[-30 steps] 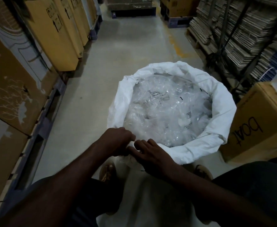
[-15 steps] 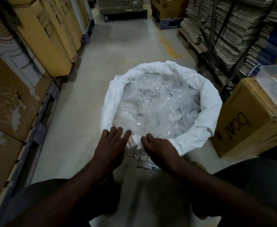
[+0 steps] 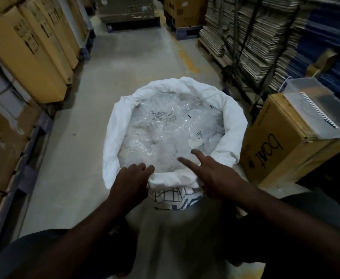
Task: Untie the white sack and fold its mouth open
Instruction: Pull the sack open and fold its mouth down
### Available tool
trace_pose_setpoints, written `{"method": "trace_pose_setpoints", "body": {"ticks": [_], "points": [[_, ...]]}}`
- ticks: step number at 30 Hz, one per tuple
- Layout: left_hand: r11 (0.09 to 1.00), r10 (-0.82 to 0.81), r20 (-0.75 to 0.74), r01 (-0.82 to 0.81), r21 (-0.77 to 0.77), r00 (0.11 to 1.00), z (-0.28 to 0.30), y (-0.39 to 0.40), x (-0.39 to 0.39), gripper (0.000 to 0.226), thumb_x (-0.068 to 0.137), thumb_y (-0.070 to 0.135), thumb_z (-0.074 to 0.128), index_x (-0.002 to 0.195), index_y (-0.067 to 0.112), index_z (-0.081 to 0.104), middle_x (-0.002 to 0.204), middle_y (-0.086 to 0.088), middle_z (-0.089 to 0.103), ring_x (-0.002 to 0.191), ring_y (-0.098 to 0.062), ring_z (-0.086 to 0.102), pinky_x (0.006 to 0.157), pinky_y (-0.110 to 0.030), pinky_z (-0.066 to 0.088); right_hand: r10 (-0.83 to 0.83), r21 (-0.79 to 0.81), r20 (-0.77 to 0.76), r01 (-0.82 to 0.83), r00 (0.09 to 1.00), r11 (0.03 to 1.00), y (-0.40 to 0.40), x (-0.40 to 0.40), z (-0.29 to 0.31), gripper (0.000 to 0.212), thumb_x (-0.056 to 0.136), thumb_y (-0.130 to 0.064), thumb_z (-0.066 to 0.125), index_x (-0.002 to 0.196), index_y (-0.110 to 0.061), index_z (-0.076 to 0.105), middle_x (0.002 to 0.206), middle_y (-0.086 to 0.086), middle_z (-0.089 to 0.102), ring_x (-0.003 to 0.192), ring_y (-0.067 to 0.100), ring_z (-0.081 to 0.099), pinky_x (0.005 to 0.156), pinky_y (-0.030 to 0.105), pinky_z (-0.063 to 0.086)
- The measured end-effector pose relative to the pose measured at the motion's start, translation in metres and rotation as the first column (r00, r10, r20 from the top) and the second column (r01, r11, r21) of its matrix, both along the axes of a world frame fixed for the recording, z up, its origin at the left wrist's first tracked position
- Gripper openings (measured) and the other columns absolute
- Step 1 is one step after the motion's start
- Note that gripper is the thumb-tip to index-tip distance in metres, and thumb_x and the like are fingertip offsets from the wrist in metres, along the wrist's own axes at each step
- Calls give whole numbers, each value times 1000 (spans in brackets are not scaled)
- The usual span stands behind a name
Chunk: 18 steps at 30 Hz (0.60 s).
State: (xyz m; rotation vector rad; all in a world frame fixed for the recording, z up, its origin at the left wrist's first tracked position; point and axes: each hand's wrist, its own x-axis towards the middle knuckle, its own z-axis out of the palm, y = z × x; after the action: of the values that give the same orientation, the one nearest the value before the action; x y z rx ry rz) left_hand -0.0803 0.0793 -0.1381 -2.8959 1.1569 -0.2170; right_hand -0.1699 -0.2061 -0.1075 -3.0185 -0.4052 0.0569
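The white sack [image 3: 233,125] stands on the floor in front of me, its mouth wide and its rim rolled outward all round. Clear plastic bags [image 3: 169,135] fill it to the top. My left hand [image 3: 131,182] lies flat on the near rim's left part, fingers together, pressing the fold. My right hand [image 3: 209,172] hovers over the near rim's right part with two fingers stretched out over the plastic, holding nothing. Blue printing shows on the sack's front below the fold.
A cardboard box [image 3: 281,146] marked "boat" stands close on the right, a clear plastic tray [image 3: 318,111] on top. Tall yellow cartons [image 3: 34,57] line the left on pallets. Stacked flat cardboard [image 3: 251,33] fills the right. Concrete aisle [image 3: 128,63] runs ahead.
Both hands moved from pinching the near rim together to spreading apart along it. The right hand lifted and opened its fingers; the near fold now lies rolled down.
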Motion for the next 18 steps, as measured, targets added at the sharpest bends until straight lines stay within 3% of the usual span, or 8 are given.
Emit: {"method": "trace_pose_setpoints", "body": {"ticks": [1, 3, 5, 8, 11, 13, 15, 18], "points": [[1000, -21, 0, 21, 14, 1000, -4, 0, 0, 48, 59, 21, 79, 104, 23, 61, 86, 1, 60, 75, -27, 62, 58, -37, 47, -42, -33, -15, 42, 999, 999, -15, 6, 0, 107, 83, -4, 77, 167, -36, 19, 165, 14, 27, 111, 30, 65, 72, 44, 61], [992, -105, -27, 106, 66, 994, -14, 1, -3, 56, 56, 36, 82, 105, 26, 56, 93, 1, 57, 81, -25, 57, 61, -37, 44, -80, -42, -95, 76, 992, 996, -34, 13, 3, 66, 91, -8, 69, 150, -28, 48, 142, 9, 51, 104, 31, 69, 71, 39, 51], [980, -154, -123, 167, 108, 980, -19, -2, -9, 72, 63, 71, 75, 118, 29, 55, 109, 1, 57, 94, -24, 57, 73, -41, 48, -96, -70, -156, 86, 983, 994, -36, 14, 8, 30, 94, -14, 65, 123, -20, 59, 117, 6, 60, 101, 32, 70, 68, 34, 38], [989, -128, -317, 144, 29, 940, -4, -26, -26, 98, 74, 99, 48, 146, 32, 50, 139, 3, 58, 121, -22, 59, 103, -42, 49, -86, -140, -83, 74, 993, 987, -28, 11, 2, 30, 92, -17, 66, 120, -15, 56, 111, 9, 63, 95, 37, 69, 66, 37, 35], [994, -94, -450, 62, -85, 888, 10, -72, -32, 96, 84, 90, 53, 160, 34, 34, 154, 3, 55, 134, -21, 57, 109, -42, 49, -88, -154, 35, 93, 995, 984, -27, 9, -4, 33, 90, -23, 70, 118, -12, 57, 108, 12, 64, 86, 41, 70, 61, 40, 36], [995, -42, -533, -13, -98, 845, 10, -102, -33, 74, 88, 72, 64, 148, 37, 37, 139, 1, 64, 125, -27, 64, 101, -47, 54, -80, -141, 70, 89, 994, 986, -28, 5, -8, 30, 89, -22, 70, 115, -11, 58, 103, 12, 63, 78, 41, 70, 58, 40, 38], [989, -37, -514, -43, -144, 857, 6, -123, -37, 44, 92, 49, 68, 127, 36, 45, 118, 3, 69, 110, -28, 69, 90, -45, 57, -79, -90, 63, 84, 995, 992, -32, 0, -8, 30, 91, -20, 70, 117, -12, 57, 105, 10, 60, 77, 38, 70, 58, 38, 36], [980, 5, -358, -76, -184, 934, -7, -137, -47, 32, 95, 29, 62, 125, 34, 51, 109, 2, 60, 99, -28, 69, 78, -41, 56, -59, 58, -104, 65, 993, 996, -45, -5, 3, 42, 88, -23, 75, 125, -22, 54, 121, 1, 51, 88, 28, 67, 63, 35, 40]]}}
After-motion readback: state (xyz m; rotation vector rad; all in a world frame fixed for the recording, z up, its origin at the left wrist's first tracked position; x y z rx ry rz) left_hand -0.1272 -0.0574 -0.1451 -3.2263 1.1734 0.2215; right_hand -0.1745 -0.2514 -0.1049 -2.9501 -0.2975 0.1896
